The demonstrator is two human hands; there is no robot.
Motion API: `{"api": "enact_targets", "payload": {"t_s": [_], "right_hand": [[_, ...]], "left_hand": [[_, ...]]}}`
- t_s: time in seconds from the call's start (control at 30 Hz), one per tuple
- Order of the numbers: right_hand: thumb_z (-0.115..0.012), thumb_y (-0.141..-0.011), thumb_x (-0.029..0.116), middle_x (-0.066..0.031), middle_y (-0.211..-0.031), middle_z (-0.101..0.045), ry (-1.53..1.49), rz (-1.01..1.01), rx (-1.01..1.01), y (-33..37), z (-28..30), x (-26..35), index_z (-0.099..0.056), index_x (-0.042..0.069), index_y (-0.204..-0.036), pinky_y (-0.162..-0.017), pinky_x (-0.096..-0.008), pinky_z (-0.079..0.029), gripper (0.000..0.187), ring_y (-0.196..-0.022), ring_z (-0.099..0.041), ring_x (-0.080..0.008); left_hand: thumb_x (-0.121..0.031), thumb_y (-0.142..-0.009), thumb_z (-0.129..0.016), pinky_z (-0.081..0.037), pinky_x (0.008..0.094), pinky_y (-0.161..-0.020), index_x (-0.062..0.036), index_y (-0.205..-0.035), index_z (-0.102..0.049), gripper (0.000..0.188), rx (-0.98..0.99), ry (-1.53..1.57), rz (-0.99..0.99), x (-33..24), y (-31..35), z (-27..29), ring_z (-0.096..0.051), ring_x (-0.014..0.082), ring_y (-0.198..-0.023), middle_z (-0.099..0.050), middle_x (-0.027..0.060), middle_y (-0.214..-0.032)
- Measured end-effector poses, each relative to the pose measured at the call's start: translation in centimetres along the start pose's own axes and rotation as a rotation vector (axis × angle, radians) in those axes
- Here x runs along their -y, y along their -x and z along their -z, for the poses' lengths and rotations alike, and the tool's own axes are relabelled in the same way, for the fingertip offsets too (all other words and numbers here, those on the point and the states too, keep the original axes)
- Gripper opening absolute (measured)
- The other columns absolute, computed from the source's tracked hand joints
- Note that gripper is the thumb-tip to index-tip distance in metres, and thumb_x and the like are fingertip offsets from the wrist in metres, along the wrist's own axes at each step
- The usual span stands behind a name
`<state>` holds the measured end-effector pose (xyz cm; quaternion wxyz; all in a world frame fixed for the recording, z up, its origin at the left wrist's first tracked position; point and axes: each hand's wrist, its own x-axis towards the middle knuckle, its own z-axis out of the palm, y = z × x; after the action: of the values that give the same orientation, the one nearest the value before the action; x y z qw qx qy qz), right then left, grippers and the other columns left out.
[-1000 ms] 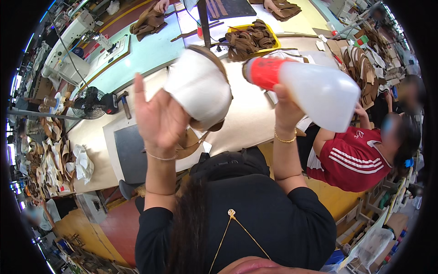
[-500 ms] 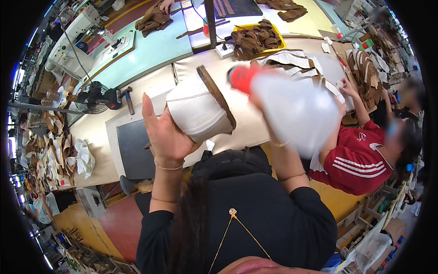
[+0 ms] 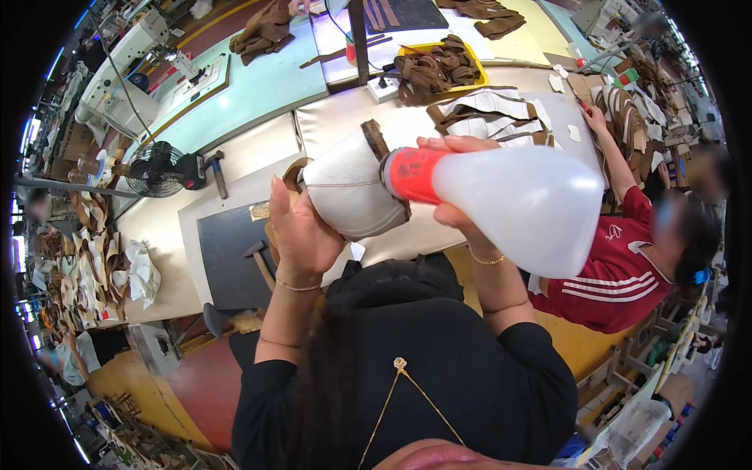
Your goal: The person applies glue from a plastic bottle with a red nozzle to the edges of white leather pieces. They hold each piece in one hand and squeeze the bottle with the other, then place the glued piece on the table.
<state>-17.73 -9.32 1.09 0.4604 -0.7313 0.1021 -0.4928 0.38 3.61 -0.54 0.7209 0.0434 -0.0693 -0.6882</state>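
1. White piece [image 3: 345, 196]: centre of frame. Left grip [image 3: 304, 243] holds it, fingers hidden, seemingly to present its brown edge.
2. Red-necked bottle [image 3: 521, 204]: right of centre. Right grip [image 3: 464, 221] closed around its neck, apparently for aiming.

I could have reached across the bench [image 3: 333, 121] at upper centre, just above the white piece [image 3: 345, 192]. Beyond, the pole [image 3: 358, 51] and yellow tray [image 3: 480, 72] blocked the way. The bottle [image 3: 521, 204] barred centre right, a co-worker's arm [image 3: 619, 153] the right; fan [image 3: 157, 168] and hammer [image 3: 219, 176] crowded upper left.
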Motion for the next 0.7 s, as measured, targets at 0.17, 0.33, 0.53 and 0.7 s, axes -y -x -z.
{"api": "enact_targets", "payload": {"t_s": [0.17,0.33,0.53,0.7], "right_hand": [[-0.073,-0.075,0.026,-0.0109,-0.113,-0.055,-0.08,-0.169,-0.327,-0.6,0.2,0.0,-0.048,0.001,-0.119,-0.086,-0.0337,-0.048,0.056,-0.102,-0.056,-0.021],[-0.075,-0.073,0.018,-0.0155,-0.123,-0.05,0.648,0.041,-0.026,-0.2,1.0,-2.2,-0.044,0.002,-0.124,-0.089,-0.0471,-0.047,0.062,-0.107,-0.054,-0.0323],[-0.073,-0.075,0.016,-0.0172,-0.108,-0.058,0.042,0.001,-0.347,-0.9,0.0,1.5,-0.053,-0.005,-0.11,-0.083,-0.0405,-0.05,0.046,-0.098,-0.058,-0.0253],[-0.078,-0.07,0.018,-0.0044,-0.103,-0.063,0.312,0.044,-0.238,-0.1,-1.8,0.6,-0.064,0.009,-0.103,-0.086,-0.0337,-0.046,0.037,-0.096,-0.057,-0.0172]], "left_hand": [[-0.073,-0.079,-0.031,-0.025,0.0471,-0.105,0.0047,-0.132,-0.035,0.094,-0.187,-0.339,-0.027,0.3,0.3,-0.6,-0.037,0.0324,-0.125,-0.039,0.0175,-0.135],[-0.075,-0.079,-0.028,-0.024,0.0473,-0.106,0.0046,-0.134,-0.031,0.097,-0.243,-0.61,-0.022,0.9,0.6,-1.2,-0.035,0.0326,-0.127,-0.036,0.0179,-0.137],[-0.075,-0.08,-0.02,-0.026,0.0437,-0.105,0.0012,-0.138,-0.023,0.096,-0.115,-0.272,0.049,0.3,-0.5,-2.7,-0.036,0.0296,-0.126,-0.034,0.0154,-0.139],[-0.077,-0.078,-0.016,-0.019,0.0393,-0.108,-0.0006,-0.14,-0.017,0.099,0.02,-0.074,0.041,1.3,-1.2,-3.2,-0.029,0.0276,-0.13,-0.028,0.014,-0.143]]}}
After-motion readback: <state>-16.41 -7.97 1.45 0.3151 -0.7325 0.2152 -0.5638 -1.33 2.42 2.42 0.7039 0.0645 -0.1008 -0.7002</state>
